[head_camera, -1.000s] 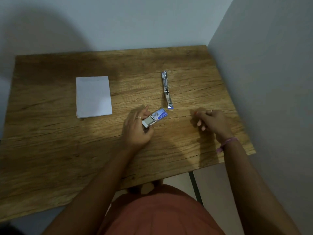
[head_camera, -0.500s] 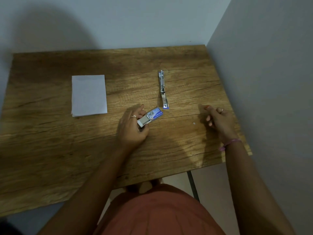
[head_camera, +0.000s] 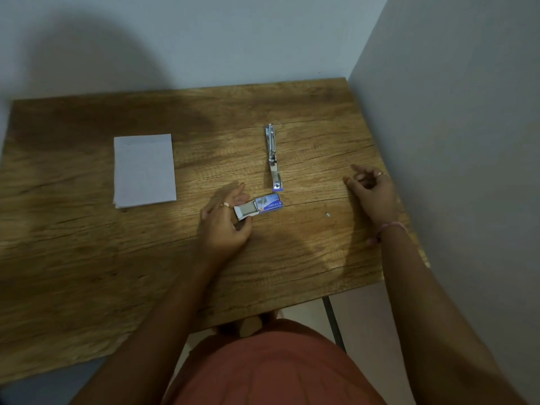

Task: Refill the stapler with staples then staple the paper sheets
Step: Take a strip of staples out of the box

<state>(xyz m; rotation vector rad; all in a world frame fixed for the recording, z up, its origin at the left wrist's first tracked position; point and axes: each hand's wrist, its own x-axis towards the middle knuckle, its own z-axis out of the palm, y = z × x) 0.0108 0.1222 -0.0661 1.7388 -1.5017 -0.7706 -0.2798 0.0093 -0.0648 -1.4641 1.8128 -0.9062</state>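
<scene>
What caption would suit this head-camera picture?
Left hand holds a staple box slid open beside the opened stapler; paper sheets wait.

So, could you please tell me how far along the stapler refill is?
Done: stapler lies opened flat on the table. In hand: left hand holds the staple box, tray slid out; right hand holds nothing. Left: loading staples, closing, stapling the paper sheets.

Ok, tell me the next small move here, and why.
Probably bring the right hand over to the staple box and pick a strip of staples from its tray. The left hand holds the tray slid out, the stapler lies opened flat, and the right hand holds nothing.
</scene>
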